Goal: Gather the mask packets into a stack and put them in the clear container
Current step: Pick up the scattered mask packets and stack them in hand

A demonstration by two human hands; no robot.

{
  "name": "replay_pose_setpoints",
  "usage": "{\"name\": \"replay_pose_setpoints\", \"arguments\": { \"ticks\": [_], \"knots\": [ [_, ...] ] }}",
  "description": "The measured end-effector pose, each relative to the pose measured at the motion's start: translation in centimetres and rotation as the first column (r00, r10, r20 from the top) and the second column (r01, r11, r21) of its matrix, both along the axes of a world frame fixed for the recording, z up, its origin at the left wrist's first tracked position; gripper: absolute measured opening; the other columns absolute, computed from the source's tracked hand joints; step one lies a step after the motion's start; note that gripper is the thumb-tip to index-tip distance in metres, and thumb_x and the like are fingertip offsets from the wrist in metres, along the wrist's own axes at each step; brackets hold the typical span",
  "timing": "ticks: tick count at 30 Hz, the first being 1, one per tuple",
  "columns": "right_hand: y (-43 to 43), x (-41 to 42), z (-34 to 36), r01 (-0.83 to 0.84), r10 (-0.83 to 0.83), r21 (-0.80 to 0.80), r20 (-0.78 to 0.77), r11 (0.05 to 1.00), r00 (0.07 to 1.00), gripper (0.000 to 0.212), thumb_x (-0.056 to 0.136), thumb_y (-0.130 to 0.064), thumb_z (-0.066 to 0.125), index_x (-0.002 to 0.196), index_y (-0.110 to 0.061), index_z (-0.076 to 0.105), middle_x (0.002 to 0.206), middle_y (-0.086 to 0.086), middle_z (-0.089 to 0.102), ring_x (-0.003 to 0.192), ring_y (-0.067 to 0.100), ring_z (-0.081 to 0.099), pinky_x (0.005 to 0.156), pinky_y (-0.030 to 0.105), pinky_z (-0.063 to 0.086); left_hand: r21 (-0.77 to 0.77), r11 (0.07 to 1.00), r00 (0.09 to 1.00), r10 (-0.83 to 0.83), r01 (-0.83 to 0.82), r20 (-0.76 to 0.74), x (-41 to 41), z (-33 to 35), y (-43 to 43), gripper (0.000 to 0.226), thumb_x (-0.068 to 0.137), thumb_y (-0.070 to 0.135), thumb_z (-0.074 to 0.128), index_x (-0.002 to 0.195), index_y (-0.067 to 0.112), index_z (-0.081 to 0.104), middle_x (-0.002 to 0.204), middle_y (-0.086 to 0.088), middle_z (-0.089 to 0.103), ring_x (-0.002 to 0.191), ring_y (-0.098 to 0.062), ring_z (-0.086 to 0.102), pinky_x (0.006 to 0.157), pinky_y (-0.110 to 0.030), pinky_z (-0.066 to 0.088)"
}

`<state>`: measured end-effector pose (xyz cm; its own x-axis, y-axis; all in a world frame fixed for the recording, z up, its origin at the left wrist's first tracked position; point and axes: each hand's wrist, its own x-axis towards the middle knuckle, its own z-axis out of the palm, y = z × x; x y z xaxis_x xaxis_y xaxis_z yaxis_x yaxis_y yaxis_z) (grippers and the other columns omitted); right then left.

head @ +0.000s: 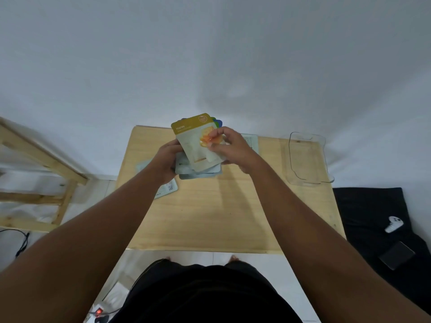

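Note:
Both hands hold a fanned stack of mask packets (pixel 197 145) above the far middle of the wooden table (pixel 210 213). The top packet is yellow and white and reads "Honey". My left hand (pixel 166 159) grips the stack from the left and underneath. My right hand (pixel 229 148) pinches the top packet from the right. One loose packet (pixel 169 188) lies on the table under my left wrist, and another (pixel 251 142) lies behind my right hand. The clear container (pixel 306 157) stands empty at the table's far right corner.
A white wall rises behind the table. A wooden frame (pixel 46 169) stands to the left. On the right, a black cloth (pixel 373 210) carries a white controller (pixel 394 223) and a dark phone (pixel 396 255). A power strip with a red light (pixel 99 312) lies on the floor.

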<state>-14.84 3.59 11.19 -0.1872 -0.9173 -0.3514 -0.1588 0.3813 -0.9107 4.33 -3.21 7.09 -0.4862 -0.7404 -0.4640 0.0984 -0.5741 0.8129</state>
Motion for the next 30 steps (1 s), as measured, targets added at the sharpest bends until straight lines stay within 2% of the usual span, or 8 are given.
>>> {"name": "replay_pose_setpoints", "arguments": {
  "ticks": [6,9,12,15,19,22,25,30],
  "knots": [
    [-1.5,0.7,-2.9,0.130,-0.129,-0.007,0.095,0.992,0.987,0.033,0.090,-0.014,0.071,0.120,-0.021,0.064,0.125,0.008,0.068,0.103,0.023,0.069,0.065,0.030,0.058,0.090,0.995,0.995,0.049,-0.041,-0.092,0.2,0.3,-1.2,0.045,0.100,0.047,0.050,0.128,0.016,0.067,0.123,-0.008,0.072,0.110,-0.028,0.069,0.093,-0.046,0.054],
    [-2.4,1.4,-3.5,0.152,-0.149,-0.089,0.033,0.984,0.988,0.038,0.085,-0.014,0.077,0.122,-0.016,0.065,0.128,0.008,0.066,0.107,0.017,0.064,0.080,0.027,0.057,0.076,0.997,0.995,0.025,-0.017,-0.100,0.6,0.1,-2.1,0.064,0.093,0.065,0.049,0.135,0.019,0.062,0.134,-0.010,0.065,0.122,-0.032,0.063,0.102,-0.050,0.049],
    [-3.2,2.4,-2.7,0.073,-0.075,-0.144,-0.006,0.987,0.997,0.045,0.080,-0.013,0.082,0.122,-0.013,0.067,0.126,0.002,0.068,0.110,0.009,0.063,0.097,0.025,0.051,0.055,0.998,0.994,0.044,-0.038,-0.104,1.1,0.6,-2.4,0.050,0.091,0.046,0.065,0.132,0.017,0.064,0.133,-0.011,0.065,0.120,-0.034,0.063,0.098,-0.049,0.053],
    [-4.1,3.6,-1.8,0.035,-0.031,-0.121,0.031,0.992,0.999,0.035,0.079,-0.026,0.083,0.111,-0.020,0.071,0.116,-0.002,0.073,0.101,0.011,0.070,0.075,0.021,0.055,0.007,0.985,0.983,0.174,-0.173,-0.054,2.3,0.8,-2.8,0.037,0.087,0.009,0.073,0.123,0.016,0.071,0.130,-0.008,0.067,0.116,-0.031,0.066,0.087,-0.041,0.059],
    [-4.8,4.4,-3.5,0.338,-0.345,0.079,0.335,0.938,0.877,0.036,0.091,-0.043,0.068,0.113,-0.016,0.061,0.117,0.004,0.070,0.098,0.026,0.074,0.075,0.038,0.062,0.038,0.960,0.959,0.280,-0.279,-0.035,6.2,0.0,-3.8,0.040,0.079,0.001,0.078,0.116,0.015,0.075,0.125,-0.006,0.070,0.110,-0.029,0.069,0.087,-0.044,0.059],
    [-4.5,6.7,-7.8,0.373,-0.385,0.127,0.096,0.919,0.918,0.025,0.090,-0.041,0.068,0.099,-0.019,0.061,0.114,0.008,0.070,0.098,0.025,0.072,0.078,0.040,0.063,0.047,0.941,0.942,0.336,-0.336,0.008,9.6,-1.3,-3.7,0.038,0.077,0.000,0.078,0.112,0.015,0.077,0.121,-0.006,0.073,0.107,-0.028,0.071,0.082,-0.041,0.060],
    [-3.9,10.5,-12.0,0.212,-0.192,0.066,-0.235,0.975,0.953,0.029,0.085,-0.035,0.075,0.103,-0.016,0.063,0.106,-0.002,0.068,0.095,0.013,0.064,0.087,0.032,0.055,0.060,0.917,0.919,0.391,-0.394,0.049,12.3,-2.9,-3.5,0.038,0.077,-0.002,0.078,0.111,0.015,0.077,0.116,-0.005,0.075,0.106,-0.029,0.071,0.082,-0.042,0.060],
    [-2.9,16.4,-16.5,0.003,0.074,0.141,-0.543,0.990,0.837,0.050,0.075,-0.049,0.078,0.112,-0.021,0.060,0.121,0.003,0.056,0.111,0.022,0.053,0.092,0.041,0.053,0.074,0.899,0.900,0.424,-0.432,0.100,15.8,-5.5,-2.8,0.036,0.078,-0.002,0.077,0.107,0.017,0.078,0.115,-0.002,0.074,0.103,-0.026,0.071,0.077,-0.038,0.062]
  ]
}}
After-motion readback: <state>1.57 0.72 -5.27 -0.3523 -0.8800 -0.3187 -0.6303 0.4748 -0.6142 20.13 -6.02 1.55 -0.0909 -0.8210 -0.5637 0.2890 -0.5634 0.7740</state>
